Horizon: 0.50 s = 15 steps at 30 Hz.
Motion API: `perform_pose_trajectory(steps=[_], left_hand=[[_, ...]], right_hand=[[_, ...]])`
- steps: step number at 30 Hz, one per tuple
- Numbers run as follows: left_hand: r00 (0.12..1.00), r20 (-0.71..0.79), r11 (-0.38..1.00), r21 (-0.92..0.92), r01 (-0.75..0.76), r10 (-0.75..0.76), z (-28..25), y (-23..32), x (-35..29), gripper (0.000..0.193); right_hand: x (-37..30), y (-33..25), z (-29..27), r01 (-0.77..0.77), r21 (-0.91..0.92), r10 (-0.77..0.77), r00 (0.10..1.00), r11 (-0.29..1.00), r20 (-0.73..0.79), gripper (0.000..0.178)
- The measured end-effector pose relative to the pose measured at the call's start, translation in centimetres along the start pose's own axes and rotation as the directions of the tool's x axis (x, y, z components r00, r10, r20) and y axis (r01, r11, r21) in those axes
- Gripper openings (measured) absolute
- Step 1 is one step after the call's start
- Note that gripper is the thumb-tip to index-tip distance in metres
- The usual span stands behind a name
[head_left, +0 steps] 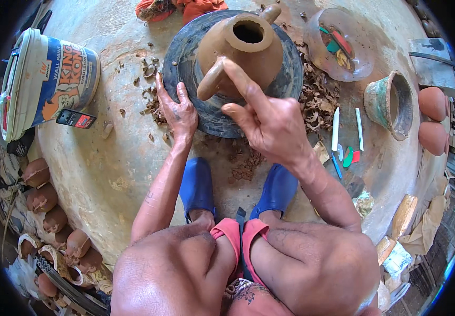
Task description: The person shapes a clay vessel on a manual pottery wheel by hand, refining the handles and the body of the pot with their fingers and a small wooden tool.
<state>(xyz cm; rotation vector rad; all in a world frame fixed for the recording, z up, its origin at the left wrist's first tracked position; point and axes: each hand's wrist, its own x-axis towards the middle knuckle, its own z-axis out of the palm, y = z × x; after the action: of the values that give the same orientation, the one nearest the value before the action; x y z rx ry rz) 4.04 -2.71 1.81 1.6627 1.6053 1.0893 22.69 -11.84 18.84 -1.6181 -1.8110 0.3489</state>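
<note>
A brown clay pot [267, 58] with a round mouth stands on a dark turntable [183, 42]. From its near left side juts a short clay spout [210, 84], and a second stub [271, 12] sticks out at the far right. My right hand [283, 126] has its index finger stretched out, its tip touching the pot where the spout joins the body. The thumb is apart and the other fingers are curled, with nothing held. My left hand [179, 111] rests at the turntable's left edge, fingers spread and empty.
Clay shavings [322, 100] lie around the turntable. A paint bucket [64, 79] and a phone [76, 118] are on the left. A clear plastic bowl [362, 71], white sticks [335, 129] and a green-brown pot [377, 100] are on the right. Several clay pots [42, 198] line the lower left.
</note>
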Motion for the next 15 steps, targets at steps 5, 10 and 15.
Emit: perform_pose_trajectory(steps=[5, 10, 15], left_hand=[[1.000, -0.019, 1.000, 0.003, 0.012, -0.012, 0.2, 0.5, -0.1, 0.067], [0.997, -0.022, 0.997, 0.020, 0.076, -0.075, 0.4, 0.3, 0.0, 0.068], [0.999, -0.017, 0.999, 0.003, 0.046, -0.046, 0.4, -0.1, -0.1, 0.068]], right_hand=[[0.6, 0.8, 1.1, -0.165, 0.350, 0.126, 0.983, 0.922, 0.132, 0.085], [-2.2, 0.9, 3.2, -0.280, 0.238, 0.239, 0.953, 0.930, 0.188, 0.097], [-2.3, 1.0, 3.9, -0.017, 0.087, 0.021, 0.999, 0.996, -0.040, 0.105]])
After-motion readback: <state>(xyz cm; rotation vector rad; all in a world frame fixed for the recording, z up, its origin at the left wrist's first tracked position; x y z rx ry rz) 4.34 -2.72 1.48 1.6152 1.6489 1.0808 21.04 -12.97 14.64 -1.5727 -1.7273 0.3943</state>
